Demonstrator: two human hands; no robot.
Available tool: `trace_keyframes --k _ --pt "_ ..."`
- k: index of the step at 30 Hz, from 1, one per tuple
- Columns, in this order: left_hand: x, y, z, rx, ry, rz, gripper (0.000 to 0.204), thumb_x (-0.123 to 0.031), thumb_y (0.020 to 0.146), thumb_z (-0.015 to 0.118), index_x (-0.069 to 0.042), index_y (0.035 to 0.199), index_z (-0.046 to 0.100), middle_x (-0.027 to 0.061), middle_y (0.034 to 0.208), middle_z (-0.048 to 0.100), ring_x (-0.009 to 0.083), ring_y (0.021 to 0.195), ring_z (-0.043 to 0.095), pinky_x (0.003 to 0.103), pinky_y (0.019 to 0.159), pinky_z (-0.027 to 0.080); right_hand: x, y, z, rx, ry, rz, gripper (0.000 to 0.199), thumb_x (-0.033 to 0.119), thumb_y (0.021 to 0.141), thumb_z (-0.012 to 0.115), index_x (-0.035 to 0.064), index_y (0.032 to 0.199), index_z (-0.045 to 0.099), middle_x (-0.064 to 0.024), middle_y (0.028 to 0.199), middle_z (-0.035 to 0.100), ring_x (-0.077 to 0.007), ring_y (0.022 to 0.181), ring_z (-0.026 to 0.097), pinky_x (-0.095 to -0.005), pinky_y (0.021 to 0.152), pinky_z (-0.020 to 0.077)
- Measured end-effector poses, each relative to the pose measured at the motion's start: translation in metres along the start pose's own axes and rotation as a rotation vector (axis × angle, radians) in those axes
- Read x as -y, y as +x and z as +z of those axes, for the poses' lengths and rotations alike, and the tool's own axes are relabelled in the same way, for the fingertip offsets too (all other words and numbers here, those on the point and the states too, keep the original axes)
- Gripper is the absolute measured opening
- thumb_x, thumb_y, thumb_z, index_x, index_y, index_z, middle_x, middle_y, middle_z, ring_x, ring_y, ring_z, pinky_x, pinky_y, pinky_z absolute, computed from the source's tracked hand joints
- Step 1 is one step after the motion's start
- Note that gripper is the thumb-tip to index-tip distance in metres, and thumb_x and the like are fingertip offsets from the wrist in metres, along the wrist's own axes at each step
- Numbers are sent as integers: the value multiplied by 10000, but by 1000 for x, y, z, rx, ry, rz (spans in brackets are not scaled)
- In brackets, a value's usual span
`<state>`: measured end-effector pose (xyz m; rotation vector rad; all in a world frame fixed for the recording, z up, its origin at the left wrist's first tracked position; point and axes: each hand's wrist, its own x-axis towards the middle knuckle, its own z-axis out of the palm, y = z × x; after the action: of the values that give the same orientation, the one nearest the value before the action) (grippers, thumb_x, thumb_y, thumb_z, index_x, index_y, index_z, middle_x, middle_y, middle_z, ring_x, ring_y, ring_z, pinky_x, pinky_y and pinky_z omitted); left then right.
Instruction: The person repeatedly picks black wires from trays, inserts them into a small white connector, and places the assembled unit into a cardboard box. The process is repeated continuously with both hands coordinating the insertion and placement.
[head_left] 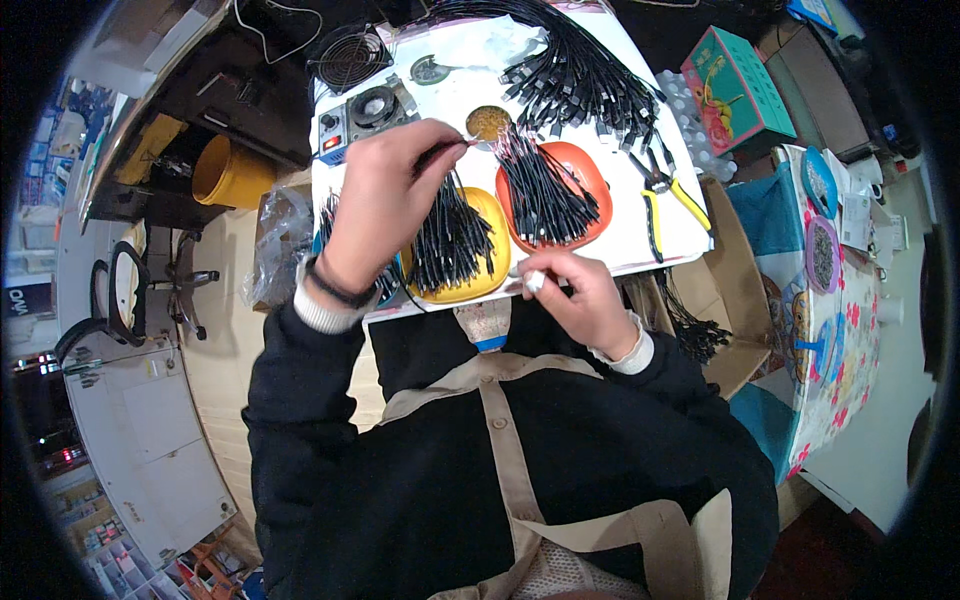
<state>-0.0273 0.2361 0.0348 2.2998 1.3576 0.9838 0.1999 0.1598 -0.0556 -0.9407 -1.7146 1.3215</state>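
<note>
Left hand (pixel 385 205) raised over the white worktable (pixel 640 225), fingers closed around a thin dark tool (pixel 448 150), likely a soldering iron, its tip reaching the small round tin (pixel 489 122) of brassy wool. Right hand (pixel 580 295) low at the near edge of the worktable, fingers pinched shut on a small white piece (pixel 535 281); what exactly it is cannot be told. Yellow dish (pixel 487 255) just in front of the right hand, near the table's front edge, loaded with a bundle of short black wires (pixel 450 240). Orange dish (pixel 585 180) beside it, toward the table's right half, holding a second sheaf of black wires (pixel 540 190). Large fan of black cables (pixel 580 70) spread across the far right of the table. Yellow-handled pliers (pixel 665 195) lying near the table's right edge. Small grey box with a fan (pixel 370 110) at the far left corner of the table, a round black fan grille (pixel 350 60) just behind it. Yellow bucket (pixel 230 172) on the floor left of the table. Teal carton (pixel 738 90) beyond the table's right side.
</note>
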Motion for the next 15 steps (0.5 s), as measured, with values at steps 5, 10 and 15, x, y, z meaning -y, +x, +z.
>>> trace_keyframes --k 5,10,15 --pt "59 42 51 215 267 98 78 -49 804 622 2 849 659 164 791 626 340 743 633 390 667 508 -13 -1 -11 28 -88 -16 140 11 858 602 -15 994 623 -96 842 639 -155 676 645 -243 599 492" --pt "91 53 83 323 348 63 61 -22 757 595 9 789 637 170 830 587 346 769 640 417 684 516 -20 2 -21 78 -145 -40 165 19 832 606 20 997 619 -98 838 630 -221 711 627 -309 641 486" --pt "100 63 95 385 425 69 63 -18 739 588 21 745 637 179 884 591 353 781 649 416 692 528 -26 9 -25 154 -115 -110 177 49 829 608 39 1005 597 -110 858 635 -275 778 631 -361 697 491"
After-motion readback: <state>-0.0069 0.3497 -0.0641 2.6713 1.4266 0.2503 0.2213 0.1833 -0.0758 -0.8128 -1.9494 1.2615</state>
